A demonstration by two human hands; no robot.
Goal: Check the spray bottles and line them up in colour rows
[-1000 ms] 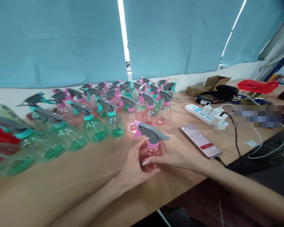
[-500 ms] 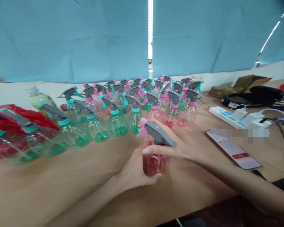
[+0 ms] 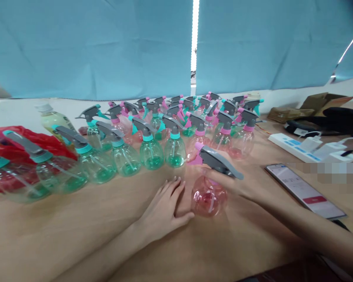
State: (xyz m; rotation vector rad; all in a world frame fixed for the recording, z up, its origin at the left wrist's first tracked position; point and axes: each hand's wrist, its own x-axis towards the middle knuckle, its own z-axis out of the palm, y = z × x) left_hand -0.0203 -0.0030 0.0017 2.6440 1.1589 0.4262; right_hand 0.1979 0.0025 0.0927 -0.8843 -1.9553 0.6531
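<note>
Nearest me, the person's left hand (image 3: pixel 160 213) lies with fingers spread on the tabletop (image 3: pixel 85 239), its thumb tip right by the pink spray bottle (image 3: pixel 207 201) (whether they touch, I can't tell). The right hand (image 3: pixel 237 187) is closed about that bottle's neck, just under the grey spray head (image 3: pixel 216 159). Off to the right lies a phone (image 3: pixel 306 192) with its screen lit. Beyond the hands stands a front row of green bottles (image 3: pixel 151 152), more sprayers crowding behind, with a white power strip (image 3: pixel 291 145) at the right and blue curtains (image 3: pixel 91 51) at the back.
</note>
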